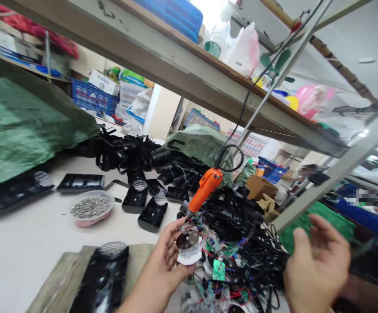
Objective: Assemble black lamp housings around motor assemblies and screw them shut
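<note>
My left hand (165,265) is closed round a round dark-faced part with a white collar (189,244), held above the pile of wired parts. Behind it, the orange electric screwdriver (205,189) hangs tip down from a coiled black cord, its tip close to my left fingertips. At the right, my right hand (317,265) is raised with thumb and fingers apart and nothing visible between them. Between the hands lie a green circuit board (219,270) and tangled wires. A black plastic shell (102,278) with a mesh end rests on a brown cloth at the lower left.
A plastic bowl of screws (91,208) stands on the white table (22,256). More black shells (152,213) lie behind it. Piled black cables (241,217) reach to the right, near a slanting metal post (332,169). Overhead runs a loaded shelf (175,56). Green sacking (22,117) is at left.
</note>
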`<action>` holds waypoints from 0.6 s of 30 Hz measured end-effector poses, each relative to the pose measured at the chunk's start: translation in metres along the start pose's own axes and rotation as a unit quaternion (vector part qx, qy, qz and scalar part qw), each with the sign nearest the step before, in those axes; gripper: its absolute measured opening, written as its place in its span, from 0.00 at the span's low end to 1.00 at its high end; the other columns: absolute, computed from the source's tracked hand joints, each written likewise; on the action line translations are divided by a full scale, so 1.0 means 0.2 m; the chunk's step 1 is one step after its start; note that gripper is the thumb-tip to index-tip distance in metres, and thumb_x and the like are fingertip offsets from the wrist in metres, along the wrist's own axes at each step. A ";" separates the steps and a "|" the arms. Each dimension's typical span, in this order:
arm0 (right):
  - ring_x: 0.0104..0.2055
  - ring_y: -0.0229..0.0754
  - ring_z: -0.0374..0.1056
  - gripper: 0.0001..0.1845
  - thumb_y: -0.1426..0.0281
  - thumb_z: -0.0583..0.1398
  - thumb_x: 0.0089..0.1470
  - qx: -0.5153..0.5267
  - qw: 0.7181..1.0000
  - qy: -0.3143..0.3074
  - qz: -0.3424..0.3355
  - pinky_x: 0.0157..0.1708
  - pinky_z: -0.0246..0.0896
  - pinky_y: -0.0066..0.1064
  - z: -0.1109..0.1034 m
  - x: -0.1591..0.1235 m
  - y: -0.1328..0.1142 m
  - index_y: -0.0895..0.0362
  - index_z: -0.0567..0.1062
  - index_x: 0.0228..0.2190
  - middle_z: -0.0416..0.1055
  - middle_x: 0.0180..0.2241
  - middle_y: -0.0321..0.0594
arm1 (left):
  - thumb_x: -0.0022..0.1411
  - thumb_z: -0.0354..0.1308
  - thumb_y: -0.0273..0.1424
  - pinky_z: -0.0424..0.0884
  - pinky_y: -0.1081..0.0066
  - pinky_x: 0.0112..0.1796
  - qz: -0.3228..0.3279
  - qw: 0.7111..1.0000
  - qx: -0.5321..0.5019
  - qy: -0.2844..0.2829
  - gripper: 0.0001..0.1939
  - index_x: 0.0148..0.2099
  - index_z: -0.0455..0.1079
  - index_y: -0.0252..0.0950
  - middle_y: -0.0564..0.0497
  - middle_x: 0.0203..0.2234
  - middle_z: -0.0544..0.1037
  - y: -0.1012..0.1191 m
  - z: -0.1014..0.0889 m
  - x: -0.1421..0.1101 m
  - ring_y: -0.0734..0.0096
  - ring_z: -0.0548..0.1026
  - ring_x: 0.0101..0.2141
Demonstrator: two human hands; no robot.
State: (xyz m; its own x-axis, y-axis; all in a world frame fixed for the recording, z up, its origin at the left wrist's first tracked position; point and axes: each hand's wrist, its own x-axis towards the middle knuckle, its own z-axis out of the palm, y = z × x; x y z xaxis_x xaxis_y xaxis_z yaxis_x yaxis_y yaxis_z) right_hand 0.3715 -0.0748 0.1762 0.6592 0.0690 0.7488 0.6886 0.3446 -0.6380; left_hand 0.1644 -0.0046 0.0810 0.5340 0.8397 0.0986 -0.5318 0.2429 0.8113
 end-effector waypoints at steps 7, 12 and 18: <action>0.44 0.41 0.71 0.15 0.71 0.56 0.57 -0.072 0.818 -0.515 -0.246 0.44 0.67 0.32 0.14 -0.52 -0.11 0.53 0.70 0.47 0.75 0.42 0.40 | 0.44 0.71 0.32 0.68 0.66 0.45 -0.040 0.997 -0.065 0.009 0.52 0.65 0.44 0.42 0.44 0.47 0.76 0.08 -0.17 -0.13 0.61 0.75 0.45; 0.35 0.39 0.71 0.07 0.76 0.56 0.56 -0.054 0.815 -0.532 -0.223 0.38 0.68 0.31 0.24 -0.61 -0.06 0.53 0.70 0.37 0.74 0.32 0.37 | 0.40 0.74 0.36 0.67 0.66 0.45 -0.049 0.991 -0.109 0.057 0.58 0.66 0.42 0.38 0.43 0.45 0.77 0.12 -0.28 -0.19 0.62 0.76 0.42; 0.40 0.41 0.72 0.09 0.77 0.56 0.54 -0.008 0.806 -0.531 -0.260 0.53 0.62 0.40 0.30 -0.69 -0.05 0.53 0.68 0.38 0.74 0.34 0.36 | 0.47 0.70 0.41 0.64 0.65 0.51 -0.110 0.978 -0.137 0.110 0.51 0.66 0.47 0.36 0.48 0.35 0.80 0.19 -0.29 -0.23 0.63 0.76 0.43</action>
State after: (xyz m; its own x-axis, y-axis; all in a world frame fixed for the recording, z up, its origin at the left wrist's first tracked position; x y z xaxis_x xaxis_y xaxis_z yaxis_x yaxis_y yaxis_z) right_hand 0.2555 -0.0326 0.0898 -0.3450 0.6846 0.6421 0.7980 0.5741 -0.1833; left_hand 0.0818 -0.0050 0.0748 0.5171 0.8295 -0.2110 -0.5923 0.5247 0.6114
